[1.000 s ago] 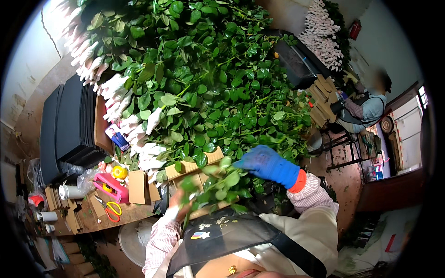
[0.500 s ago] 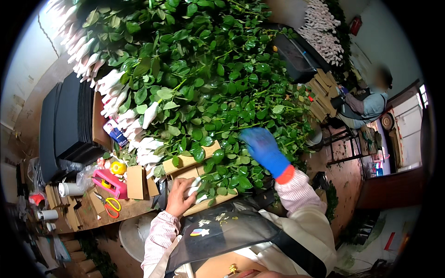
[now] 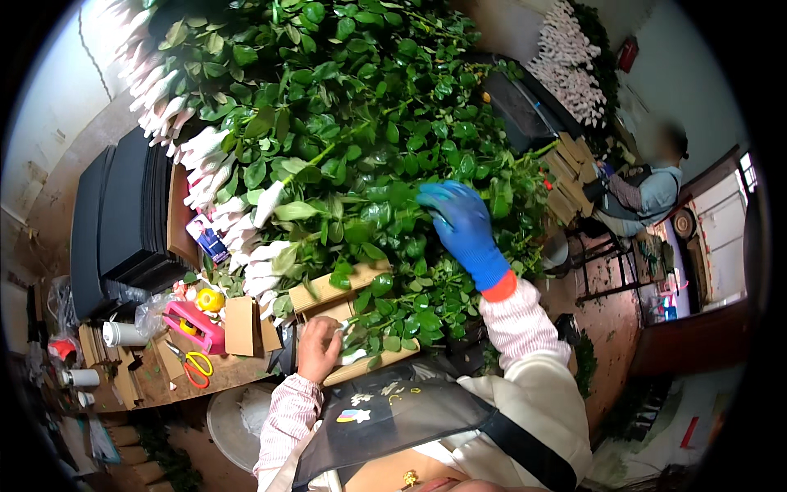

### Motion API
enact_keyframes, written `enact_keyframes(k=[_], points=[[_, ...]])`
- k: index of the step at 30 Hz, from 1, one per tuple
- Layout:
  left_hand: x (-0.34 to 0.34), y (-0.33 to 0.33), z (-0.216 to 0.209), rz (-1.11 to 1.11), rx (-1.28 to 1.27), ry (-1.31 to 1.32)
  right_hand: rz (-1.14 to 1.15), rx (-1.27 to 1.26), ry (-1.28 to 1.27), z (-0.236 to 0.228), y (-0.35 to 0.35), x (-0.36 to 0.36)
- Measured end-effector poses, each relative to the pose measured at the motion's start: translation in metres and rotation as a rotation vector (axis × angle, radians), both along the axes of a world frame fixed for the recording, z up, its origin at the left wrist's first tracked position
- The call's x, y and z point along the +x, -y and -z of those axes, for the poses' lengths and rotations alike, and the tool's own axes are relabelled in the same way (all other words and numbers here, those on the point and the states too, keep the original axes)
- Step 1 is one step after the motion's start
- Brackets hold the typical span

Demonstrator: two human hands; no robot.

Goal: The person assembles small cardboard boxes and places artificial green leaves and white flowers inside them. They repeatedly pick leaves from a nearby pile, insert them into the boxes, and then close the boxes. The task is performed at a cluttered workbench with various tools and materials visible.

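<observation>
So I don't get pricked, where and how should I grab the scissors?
Probably hold the scissors by their red and yellow handle loops, coming from the lower right: the loops face the near edge of the table, while the blades point away from you.

Rose leaves [image 3: 447,156] beside the gloved fingers [image 3: 440,198] glisten; far to their left, white-netted buds [image 3: 152,90] glare; fisheye margins curve into blackness.
</observation>
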State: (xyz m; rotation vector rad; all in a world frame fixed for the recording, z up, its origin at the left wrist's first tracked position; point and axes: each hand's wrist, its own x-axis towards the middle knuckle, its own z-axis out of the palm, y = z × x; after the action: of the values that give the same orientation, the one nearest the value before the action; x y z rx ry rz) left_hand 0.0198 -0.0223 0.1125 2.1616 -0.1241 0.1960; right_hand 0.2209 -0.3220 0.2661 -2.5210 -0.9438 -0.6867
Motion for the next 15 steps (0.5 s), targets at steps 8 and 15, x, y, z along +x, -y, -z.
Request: enact_keyframes(k=[8, 15], points=[[-0.002, -0.004, 0.014, -0.004, -0.069, -0.013, 0.120, -0.087, -0.091, 0.021, 0.013, 0.006], [-0.001, -0.005, 0.003, -0.013, -0.092, -0.019, 0.228, -0.567, -0.045, 0.098, -0.002, -0.004]])
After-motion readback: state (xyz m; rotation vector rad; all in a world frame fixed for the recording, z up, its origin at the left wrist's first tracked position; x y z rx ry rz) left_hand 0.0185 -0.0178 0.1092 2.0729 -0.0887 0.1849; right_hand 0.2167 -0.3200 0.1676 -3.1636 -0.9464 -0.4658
